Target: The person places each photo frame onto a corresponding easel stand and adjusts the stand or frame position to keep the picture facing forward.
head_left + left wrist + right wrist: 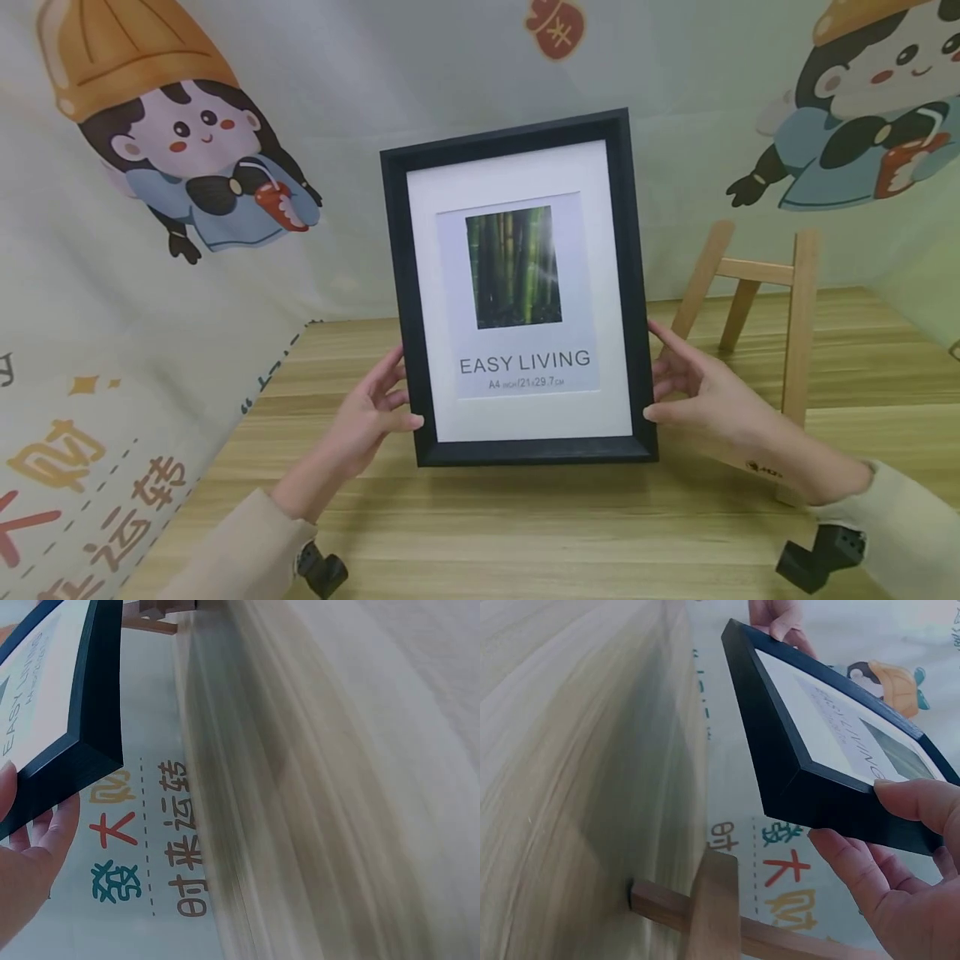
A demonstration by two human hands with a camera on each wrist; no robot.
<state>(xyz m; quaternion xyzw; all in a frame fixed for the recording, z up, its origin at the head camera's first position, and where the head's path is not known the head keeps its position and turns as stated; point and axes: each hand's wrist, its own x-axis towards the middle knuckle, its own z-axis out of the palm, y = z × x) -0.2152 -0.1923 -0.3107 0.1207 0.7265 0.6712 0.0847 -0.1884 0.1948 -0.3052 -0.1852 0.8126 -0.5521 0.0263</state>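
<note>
Both hands hold up a black picture frame (517, 454), its front facing the head camera and its top tilted slightly to one side. Inside its white mat is a print of green bamboo (513, 267) above the words EASY LIVING. My left hand (371, 417) grips the lower left side, thumb on the front edge and fingers behind. On the lower right side, my right hand (701, 383) grips it the same way. In both wrist views the frame's bottom edge is lifted above the wooden tabletop (592, 750). The back of the frame is hidden.
A small wooden easel (802, 325) stands on the table to the right, partly behind my right forearm. Behind the table hangs a pale cloth (450, 58) printed with cartoon figures and writing; it also covers the left side. Wrist cameras (821, 554) sit at both sleeves.
</note>
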